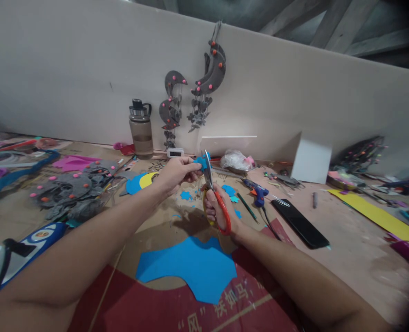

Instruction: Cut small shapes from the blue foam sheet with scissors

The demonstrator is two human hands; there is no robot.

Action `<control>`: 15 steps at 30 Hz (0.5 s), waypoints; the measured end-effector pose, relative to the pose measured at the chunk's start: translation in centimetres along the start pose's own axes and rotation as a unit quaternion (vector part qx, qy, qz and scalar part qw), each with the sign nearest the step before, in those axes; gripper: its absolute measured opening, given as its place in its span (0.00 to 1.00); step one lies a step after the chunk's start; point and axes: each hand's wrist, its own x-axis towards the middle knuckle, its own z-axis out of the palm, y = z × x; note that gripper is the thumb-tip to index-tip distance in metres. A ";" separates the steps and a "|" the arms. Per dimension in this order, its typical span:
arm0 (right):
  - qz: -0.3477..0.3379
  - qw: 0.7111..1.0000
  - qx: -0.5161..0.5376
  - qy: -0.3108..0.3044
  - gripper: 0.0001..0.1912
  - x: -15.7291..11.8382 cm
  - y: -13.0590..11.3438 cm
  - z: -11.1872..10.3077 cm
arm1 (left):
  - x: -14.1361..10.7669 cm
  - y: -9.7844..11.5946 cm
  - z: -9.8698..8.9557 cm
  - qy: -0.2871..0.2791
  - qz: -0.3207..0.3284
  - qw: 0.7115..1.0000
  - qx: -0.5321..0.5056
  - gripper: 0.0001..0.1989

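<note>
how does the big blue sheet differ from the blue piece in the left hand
The sheet is large; the piece is small. The sheet lies on the cardboard; the piece is held up in the left hand, near the scissors. Both are blue.

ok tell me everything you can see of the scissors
The scissors have slim, metal-looking blades and handles that look plastic, red on one side with yellow showing on the other. The right hand grips them above the cardboard, blades pointing up and away from the person. The blades are right at a small blue piece pinched in the left hand; whether they are biting into it is unclear.
</note>
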 end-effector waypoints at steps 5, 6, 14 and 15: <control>-0.001 1.000 0.009 0.011 0.23 0.0 0.1 0.1 | -0.1 0.1 0.1 -0.005 -0.007 1.000 0.008 0.11; -0.002 1.000 0.005 0.015 0.23 0.0 0.1 0.1 | -0.1 0.1 0.1 -0.007 -0.007 1.000 0.008 0.11; -0.013 1.000 -0.004 0.010 0.21 0.1 0.1 0.1 | -0.2 0.0 0.2 -0.012 -0.017 1.000 0.013 0.10; -0.012 1.000 -0.005 0.010 0.21 0.1 0.1 0.0 | -0.2 -0.1 0.2 -0.014 -0.017 1.000 0.014 0.10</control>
